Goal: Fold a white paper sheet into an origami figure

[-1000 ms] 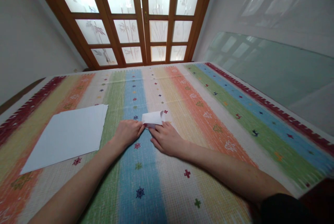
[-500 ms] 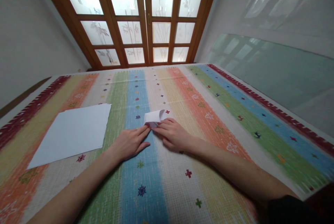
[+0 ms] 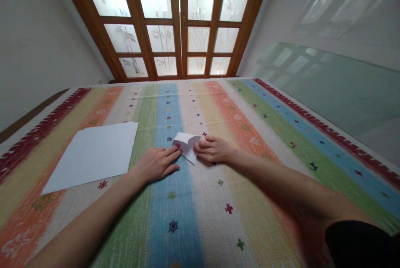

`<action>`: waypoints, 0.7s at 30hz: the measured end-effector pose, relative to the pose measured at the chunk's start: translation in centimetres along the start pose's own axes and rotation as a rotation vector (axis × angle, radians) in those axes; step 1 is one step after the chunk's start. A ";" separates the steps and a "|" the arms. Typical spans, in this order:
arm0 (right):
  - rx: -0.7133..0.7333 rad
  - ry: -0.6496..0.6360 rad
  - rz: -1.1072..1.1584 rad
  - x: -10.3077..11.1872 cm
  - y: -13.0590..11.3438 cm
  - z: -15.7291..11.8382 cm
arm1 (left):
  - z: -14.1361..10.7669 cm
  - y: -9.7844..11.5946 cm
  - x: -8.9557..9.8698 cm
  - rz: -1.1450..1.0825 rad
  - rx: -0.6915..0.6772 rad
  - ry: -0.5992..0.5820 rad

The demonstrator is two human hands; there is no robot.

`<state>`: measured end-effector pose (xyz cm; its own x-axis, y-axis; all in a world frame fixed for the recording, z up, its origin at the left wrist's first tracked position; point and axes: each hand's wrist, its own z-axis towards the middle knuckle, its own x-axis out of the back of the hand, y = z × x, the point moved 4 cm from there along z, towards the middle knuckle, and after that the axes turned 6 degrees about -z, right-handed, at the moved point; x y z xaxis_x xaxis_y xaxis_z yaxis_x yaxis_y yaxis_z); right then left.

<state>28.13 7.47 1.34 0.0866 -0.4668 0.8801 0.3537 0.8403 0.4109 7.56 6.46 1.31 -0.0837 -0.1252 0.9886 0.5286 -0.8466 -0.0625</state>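
Observation:
A small folded piece of white paper (image 3: 189, 151) lies at the middle of the tablecloth, its upper flap curling up and a pointed corner toward me. My left hand (image 3: 158, 163) rests flat to its left, fingers stretched, fingertips touching the paper's left edge and the thumb apart. On the opposite side, my right hand (image 3: 215, 149) has its fingers curled and pinched on the right edge of the paper. The right thumb is mostly hidden.
To the left lies a stack of white paper sheets (image 3: 93, 153) with slightly uneven edges. A striped tablecloth (image 3: 175, 243) covers the table. Beyond its far edge stand wooden doors with frosted panes (image 3: 181, 47). A pale green glass panel (image 3: 328, 80) leans along the right wall.
My right hand has shifted a little right and up along the paper, its fingers now curled. The folded paper has opened somewhat, showing a pointed lower corner. My left hand stays nearly in place.

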 end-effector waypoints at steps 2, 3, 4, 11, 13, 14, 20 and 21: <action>0.005 0.001 0.013 0.5 -1.4 0.7 | -0.2 0.0 0.1 -0.026 0.003 0.024; 0.006 0.002 0.014 0.7 -2.1 1.0 | -0.3 0.0 0.2 -0.037 -0.004 0.033; 0.011 0.008 0.009 1.0 -2.7 1.3 | -0.4 0.1 0.2 -0.045 -0.015 0.040; -0.058 0.132 0.024 1.6 -4.2 2.5 | -2.2 1.1 1.0 -0.186 -0.059 0.101; -0.080 0.144 0.051 1.5 -4.0 2.8 | -2.9 1.4 1.0 -0.225 -0.085 0.100; -0.083 0.148 0.048 1.5 -3.9 3.0 | -3.2 1.6 1.0 -0.235 -0.098 0.099; -0.054 0.137 0.001 1.9 -2.7 3.6 | -4.0 2.2 0.8 -0.252 -0.132 0.077; -0.050 0.120 0.014 2.0 -2.4 3.6 | -4.0 2.2 0.8 -0.257 -0.130 0.074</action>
<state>24.08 5.51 2.96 0.2018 -0.4868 0.8499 0.3968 0.8339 0.3835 5.31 2.41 1.42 -0.2647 0.0681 0.9619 0.3701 -0.9139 0.1666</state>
